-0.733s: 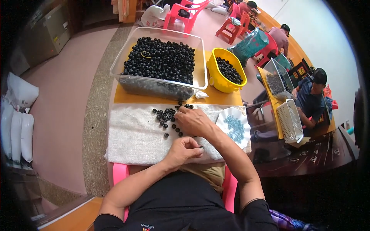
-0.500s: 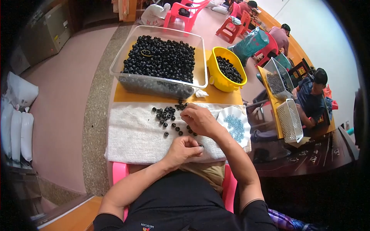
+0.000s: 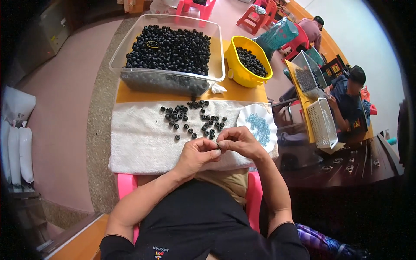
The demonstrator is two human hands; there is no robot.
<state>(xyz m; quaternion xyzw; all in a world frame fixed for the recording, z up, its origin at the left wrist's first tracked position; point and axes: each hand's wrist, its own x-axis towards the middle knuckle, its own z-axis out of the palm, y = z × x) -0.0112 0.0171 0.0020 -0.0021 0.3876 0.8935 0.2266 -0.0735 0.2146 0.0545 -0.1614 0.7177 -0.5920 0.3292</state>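
Observation:
My left hand (image 3: 197, 155) pinches a small black round piece (image 3: 219, 147), mostly hidden by the fingertips. My right hand (image 3: 241, 142) meets it there, thumb and fingers closed at the same piece; whether something smaller is also between them is hidden. Just beyond the hands, loose black bead-like pieces with holes (image 3: 175, 113) lie scattered on a white towel (image 3: 134, 143). To the right of them a white plate with a wavy rim (image 3: 272, 142) holds small clear bluish bits (image 3: 258, 126).
Beyond the towel stands a clear plastic tub (image 3: 216, 52) full of black pieces, and beside it a yellow basket (image 3: 236, 71) with more. A crumpled white tissue (image 3: 218, 89) lies between. At right, a person (image 3: 346, 95) sits at another table with a white perforated basket (image 3: 324, 123).
My right hand has come back from the small dark cluster near the tub to meet my left hand at the fingertips. The whole view has shifted slightly.

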